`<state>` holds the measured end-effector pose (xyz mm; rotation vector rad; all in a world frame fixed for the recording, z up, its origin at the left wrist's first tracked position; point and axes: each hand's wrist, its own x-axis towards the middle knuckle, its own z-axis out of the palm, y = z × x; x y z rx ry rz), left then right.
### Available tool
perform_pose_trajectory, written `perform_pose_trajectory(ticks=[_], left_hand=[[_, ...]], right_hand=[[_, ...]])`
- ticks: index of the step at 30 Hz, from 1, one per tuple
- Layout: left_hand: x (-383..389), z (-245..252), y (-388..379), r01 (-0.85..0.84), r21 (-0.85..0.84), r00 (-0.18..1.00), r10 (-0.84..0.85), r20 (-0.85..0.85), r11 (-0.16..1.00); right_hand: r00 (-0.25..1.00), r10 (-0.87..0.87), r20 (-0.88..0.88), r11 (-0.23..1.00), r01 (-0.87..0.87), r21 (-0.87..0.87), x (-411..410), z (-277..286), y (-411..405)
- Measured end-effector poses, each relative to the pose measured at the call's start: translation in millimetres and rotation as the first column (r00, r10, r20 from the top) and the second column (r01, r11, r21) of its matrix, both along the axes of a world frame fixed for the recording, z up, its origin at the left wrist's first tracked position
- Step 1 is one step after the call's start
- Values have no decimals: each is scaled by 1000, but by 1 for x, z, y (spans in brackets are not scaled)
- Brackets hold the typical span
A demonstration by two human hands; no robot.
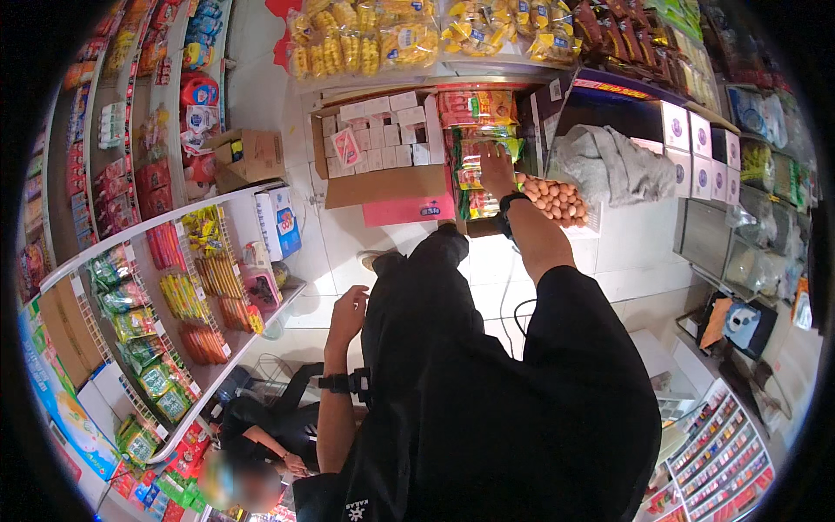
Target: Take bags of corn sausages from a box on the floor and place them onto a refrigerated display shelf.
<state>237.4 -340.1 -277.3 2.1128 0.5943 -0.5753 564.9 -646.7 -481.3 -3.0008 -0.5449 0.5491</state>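
Observation:
My right hand (497, 168) reaches down onto plastic snack packets (471, 166) in an open carton, palm down, with its fingertips on or just over them. Whether it grips one is hard to tell. Red and orange packets (477, 107) fill the far part of the same carton. Beside my right wrist lies a heap of brown eggs (554, 201). My left hand (349, 310) hangs loose at my side, fingers slightly bent, holding nothing. Left of the packets stands an open cardboard box (385, 186) of small white boxes (375, 137), with a pink-and-white pack (346, 147) on top.
Grey cloth (607, 163) drapes over a box beside stacked white boxes (699, 150). Bagged snacks (365, 36) line the shelf ahead. A snack shelf (189, 280) stands to my left, where another person (267, 417) sits low. A black cable (518, 316) crosses the floor tiles.

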Motion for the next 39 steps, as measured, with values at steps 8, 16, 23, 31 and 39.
perform_pose_trajectory(ticks=[8, 16, 23, 31, 39], left_hand=[[-17, 17, -8, -153, 61, 986, 157, -65, 986], [16, 39, -17, -130, 64, 991, 129, 29, 989], [100, 84, -41, 110, 287, 878, -228, 421, 952], [128, 131, -22, 194, 303, 909, -287, 301, 933], [39, 118, 94, -292, -571, 705, 576, 414, 767]], right_hand=[[993, 53, 106, 997, -58, 53, 24, -27, 20], [926, 321, 199, 946, -303, -116, 33, -83, -13], [921, 384, 58, 904, -388, 177, 18, 149, 22], [600, 795, 84, 535, -761, 366, -68, 337, 141], [966, 155, 209, 397, -255, 882, -120, 379, 242]])
